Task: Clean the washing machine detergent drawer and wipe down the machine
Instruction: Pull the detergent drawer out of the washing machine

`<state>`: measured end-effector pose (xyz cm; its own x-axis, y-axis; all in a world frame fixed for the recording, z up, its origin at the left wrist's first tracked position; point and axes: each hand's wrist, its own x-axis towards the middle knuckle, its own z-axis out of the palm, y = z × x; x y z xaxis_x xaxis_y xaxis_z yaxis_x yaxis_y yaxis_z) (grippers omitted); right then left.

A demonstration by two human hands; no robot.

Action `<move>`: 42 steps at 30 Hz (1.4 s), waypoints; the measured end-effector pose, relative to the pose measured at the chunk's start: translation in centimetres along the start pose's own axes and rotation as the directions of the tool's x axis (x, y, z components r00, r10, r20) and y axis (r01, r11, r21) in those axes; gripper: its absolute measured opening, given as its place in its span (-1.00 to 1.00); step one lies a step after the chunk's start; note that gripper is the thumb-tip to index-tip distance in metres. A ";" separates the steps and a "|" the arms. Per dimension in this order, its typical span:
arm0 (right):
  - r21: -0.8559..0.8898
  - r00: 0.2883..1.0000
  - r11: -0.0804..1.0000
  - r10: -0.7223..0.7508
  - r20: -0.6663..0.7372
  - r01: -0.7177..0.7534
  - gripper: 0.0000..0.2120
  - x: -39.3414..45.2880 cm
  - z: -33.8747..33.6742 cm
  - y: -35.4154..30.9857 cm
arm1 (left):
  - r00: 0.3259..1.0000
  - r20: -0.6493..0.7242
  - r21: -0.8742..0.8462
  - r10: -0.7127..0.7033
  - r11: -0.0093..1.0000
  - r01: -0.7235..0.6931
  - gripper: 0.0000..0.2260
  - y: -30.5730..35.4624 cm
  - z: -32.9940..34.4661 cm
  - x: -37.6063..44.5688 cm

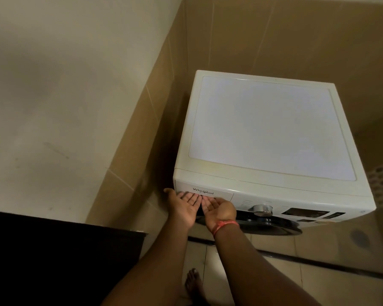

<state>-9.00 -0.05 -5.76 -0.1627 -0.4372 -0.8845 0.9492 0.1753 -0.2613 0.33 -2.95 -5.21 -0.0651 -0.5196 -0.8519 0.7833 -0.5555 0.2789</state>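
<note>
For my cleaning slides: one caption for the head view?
Both hands, left hand and right hand, palms up, reach under the closed detergent drawer.

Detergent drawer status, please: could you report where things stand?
Left hand and right hand palms up, fingertips at detergent drawer. Drawer closed. Nothing in the way.

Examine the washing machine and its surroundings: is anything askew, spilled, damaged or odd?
Nothing stands out. The washing machine sits squarely in its corner, its detergent drawer closed flush; both hands, left hand and right hand, reach palm-up under the drawer's lower edge.
</note>
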 end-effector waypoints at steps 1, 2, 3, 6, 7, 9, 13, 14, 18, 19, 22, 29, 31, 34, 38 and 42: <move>0.002 1.000 1.000 -0.002 0.000 0.002 -0.77 0.0 0.0 0.1 | 1.000 -0.004 -0.001 0.003 1.000 -0.003 -0.24 -0.1 0.0 0.1; -0.001 1.000 1.000 -0.001 0.001 0.001 -0.77 0.2 -0.1 0.3 | 1.000 -0.007 0.002 0.004 1.000 -0.004 -0.24 -0.2 0.0 0.1; -0.011 1.000 1.000 0.001 0.000 -0.001 -0.77 0.2 -0.2 0.3 | 1.000 -0.006 0.006 0.006 1.000 -0.006 -0.23 -0.2 0.1 0.0; -0.052 1.000 0.999 0.002 0.010 -0.001 -0.77 0.0 -0.4 0.5 | 1.000 0.007 0.028 0.012 1.000 -0.012 -0.22 -0.3 0.1 0.0; -0.070 1.000 0.998 0.002 0.009 -0.001 -0.78 -0.1 -0.5 0.5 | 1.000 0.011 0.033 0.011 0.999 -0.012 -0.22 -0.4 0.0 0.0; -0.099 1.000 0.995 0.003 0.018 -0.001 -0.78 -0.1 -0.7 0.5 | 1.000 0.018 0.041 0.015 0.999 -0.015 -0.23 -0.4 -0.2 -0.1; -0.133 0.999 0.991 0.036 0.006 -0.034 -0.75 0.0 -1.2 0.4 | 1.000 -0.003 0.064 0.008 0.998 -0.008 -0.20 -0.4 -0.4 -0.5; -0.136 0.999 0.990 0.046 -0.002 -0.046 -0.77 -0.2 -1.4 0.4 | 1.000 -0.019 0.065 0.004 0.998 -0.002 -0.19 -0.5 -0.6 -0.7; -0.159 0.998 0.985 0.068 0.000 -0.068 -0.77 -1.0 -3.0 1.1 | 0.999 -0.044 0.076 -0.001 0.997 0.005 -0.20 -1.2 -2.3 -1.4; -0.168 0.997 0.983 0.078 -0.002 -0.077 -0.76 -1.2 -3.5 1.3 | 0.999 -0.052 0.088 0.000 0.996 0.005 -0.20 -1.4 -2.9 -1.6; -0.187 0.995 0.978 0.092 -0.033 -0.097 -0.76 -1.6 -4.7 1.9 | 0.997 -0.077 0.126 0.013 0.992 -0.004 -0.18 -1.9 -4.2 -2.1; -0.242 0.992 0.962 0.111 -0.059 -0.122 -0.71 -2.5 -7.0 2.9 | 0.986 -0.144 0.254 0.083 0.966 -0.044 -0.19 -2.8 -5.8 -3.4; -0.257 0.991 0.958 0.116 -0.061 -0.128 -0.69 -2.6 -7.6 3.2 | 0.982 -0.169 0.291 0.084 0.956 -0.032 -0.22 -3.0 -6.3 -3.6; -0.267 0.989 0.952 0.137 -0.060 -0.148 -0.69 -3.0 -8.3 3.6 | 0.979 -0.190 0.326 0.079 0.945 -0.013 -0.21 -3.3 -7.1 -3.9; -0.293 0.988 0.944 0.142 -0.061 -0.153 -0.68 -3.4 -9.0 4.0 | 0.976 -0.208 0.335 0.067 0.942 0.007 -0.22 -3.5 -8.2 -4.0; -0.312 0.987 0.937 0.148 -0.059 -0.159 -0.67 -3.9 -9.7 4.5 | 0.976 -0.205 0.356 0.072 0.934 0.005 -0.28 -3.7 -9.2 -4.3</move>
<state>-6.76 11.04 -7.22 -0.0365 -0.3537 -0.9347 0.8309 0.5089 -0.2250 3.35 7.30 -6.67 0.1196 -0.4146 -0.9021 0.5116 -0.7530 0.4138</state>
